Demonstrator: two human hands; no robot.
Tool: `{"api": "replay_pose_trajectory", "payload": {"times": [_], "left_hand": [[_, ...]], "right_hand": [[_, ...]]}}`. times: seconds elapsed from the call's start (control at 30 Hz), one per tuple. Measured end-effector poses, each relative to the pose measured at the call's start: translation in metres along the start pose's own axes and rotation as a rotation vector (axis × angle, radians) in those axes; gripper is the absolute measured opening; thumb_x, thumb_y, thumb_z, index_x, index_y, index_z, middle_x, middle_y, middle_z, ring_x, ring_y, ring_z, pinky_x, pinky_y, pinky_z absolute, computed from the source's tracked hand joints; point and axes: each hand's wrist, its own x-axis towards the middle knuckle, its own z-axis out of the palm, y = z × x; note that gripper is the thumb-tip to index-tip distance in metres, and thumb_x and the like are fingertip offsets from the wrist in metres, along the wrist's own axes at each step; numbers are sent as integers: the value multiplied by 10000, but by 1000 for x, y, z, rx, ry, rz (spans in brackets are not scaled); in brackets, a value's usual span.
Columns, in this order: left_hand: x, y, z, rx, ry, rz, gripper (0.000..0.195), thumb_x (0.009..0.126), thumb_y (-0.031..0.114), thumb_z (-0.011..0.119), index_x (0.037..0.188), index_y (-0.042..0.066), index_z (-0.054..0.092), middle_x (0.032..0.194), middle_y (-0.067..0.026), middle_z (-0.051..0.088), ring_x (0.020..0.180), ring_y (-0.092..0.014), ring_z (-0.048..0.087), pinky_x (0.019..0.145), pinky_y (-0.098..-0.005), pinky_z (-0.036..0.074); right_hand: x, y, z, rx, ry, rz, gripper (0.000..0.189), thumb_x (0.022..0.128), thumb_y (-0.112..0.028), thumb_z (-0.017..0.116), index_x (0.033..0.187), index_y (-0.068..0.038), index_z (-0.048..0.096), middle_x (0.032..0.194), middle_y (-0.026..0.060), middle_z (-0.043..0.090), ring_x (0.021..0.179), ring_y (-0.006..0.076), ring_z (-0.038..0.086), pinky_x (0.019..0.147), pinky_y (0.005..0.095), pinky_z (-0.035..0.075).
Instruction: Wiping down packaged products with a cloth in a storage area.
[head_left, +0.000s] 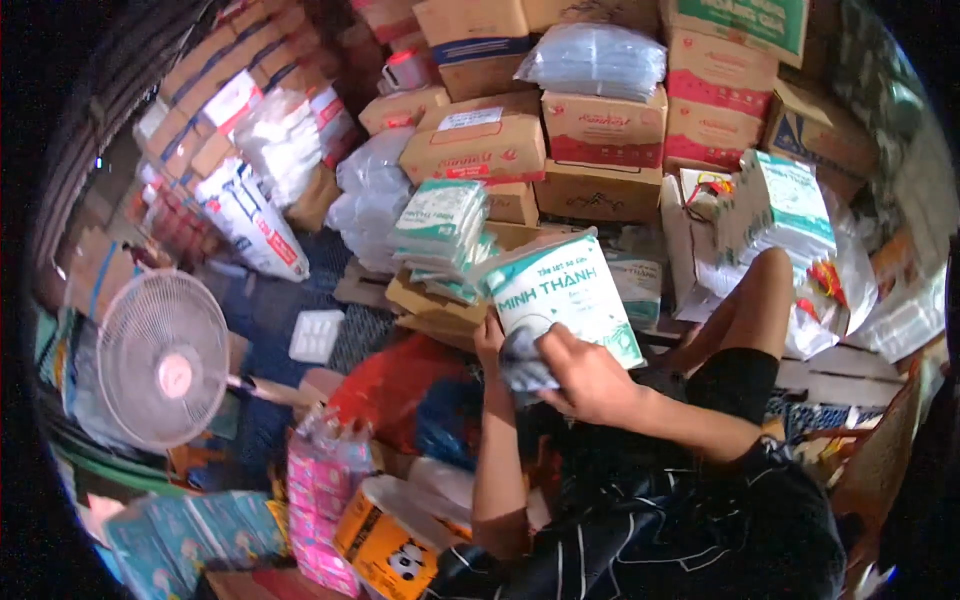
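A white and green plastic packet (577, 292) stands tilted in front of me. Behind its lower left edge, my left hand (491, 337) supports it, its fingers partly hidden. My right hand (589, 375) grips a blurred dark grey bundle (525, 356), perhaps a cloth, against the packet's lower left face. A pile of similar green and white packets (442, 217) lies just beyond on a cardboard box, and another stack (791, 202) rises to the right beside my bare knee.
Cardboard cartons (604, 127) are stacked across the back, one topped by clear plastic packs (596, 60). A fan (172, 367) stands at left, near a white tray (316, 335). Pink packs (322, 502) and an orange pack (397, 540) lie at lower left.
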Motion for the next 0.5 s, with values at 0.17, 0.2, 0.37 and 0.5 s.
{"api": "replay_pose_trajectory", "payload": {"times": [0.17, 0.2, 0.37, 0.5], "left_hand": [[3, 4, -1, -240, -94, -214, 409, 985, 298, 426, 974, -51, 638, 880, -122, 663, 788, -192, 608, 688, -337, 479], [0, -47, -30, 0, -38, -126, 429, 982, 299, 422, 1031, -80, 618, 928, -164, 676, 812, -232, 629, 696, -364, 478], [9, -7, -5, -109, -41, -428, 468, 967, 325, 417, 974, -104, 605, 886, -248, 655, 815, -332, 626, 727, -396, 452], [14, 29, 1, -43, -36, -329, 497, 971, 342, 412, 919, -117, 597, 795, -259, 636, 721, -364, 593, 698, -418, 439]], "right_hand": [[4, 45, 29, -145, 23, -107, 393, 690, -112, 684, 984, -28, 438, 919, 170, 514, 813, 379, 589, 647, 430, 515], [12, 34, 34, -147, 39, -179, 348, 694, -62, 653, 968, -25, 441, 917, 181, 527, 812, 376, 600, 635, 429, 526], [6, 102, 3, -172, 339, 181, 381, 686, -110, 693, 983, -39, 465, 923, 189, 569, 805, 401, 590, 651, 478, 479], [-8, 152, -9, -233, 576, 362, 357, 696, -119, 689, 972, -49, 473, 896, 212, 580, 825, 432, 573, 675, 502, 463]]}}
